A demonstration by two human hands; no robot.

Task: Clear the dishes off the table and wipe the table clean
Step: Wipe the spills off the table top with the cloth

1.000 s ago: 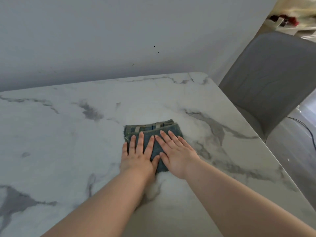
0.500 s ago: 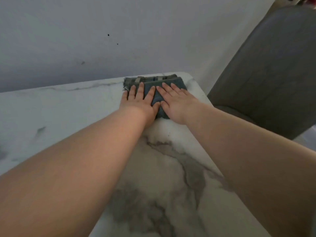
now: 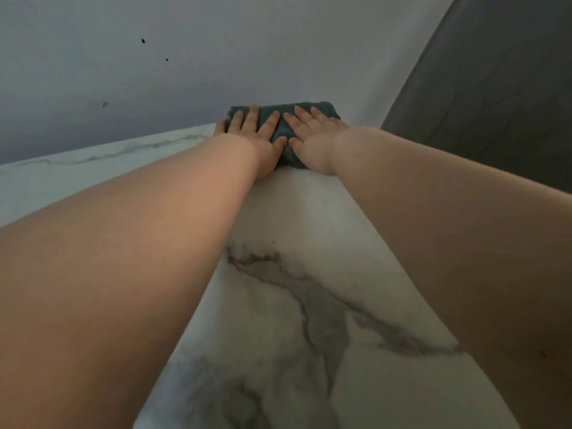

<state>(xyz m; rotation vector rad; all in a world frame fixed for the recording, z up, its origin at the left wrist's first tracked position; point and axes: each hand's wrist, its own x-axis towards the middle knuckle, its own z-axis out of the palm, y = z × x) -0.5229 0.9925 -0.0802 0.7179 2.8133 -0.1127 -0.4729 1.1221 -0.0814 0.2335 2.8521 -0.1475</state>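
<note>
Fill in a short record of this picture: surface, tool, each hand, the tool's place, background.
surface: white marble-patterned table
tool: folded dark teal cloth
left hand: pressed flat on the cloth, fingers straight
right hand: pressed flat on the cloth, beside the left
cloth position: far edge of the table, by the wall
background: grey chair at right

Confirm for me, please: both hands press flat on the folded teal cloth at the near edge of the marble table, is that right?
Not quite. The cloth lies at the far edge of the table, up by the wall, not the near edge. The head view shows this. The rest holds: the left hand and right hand press flat on it.
</note>
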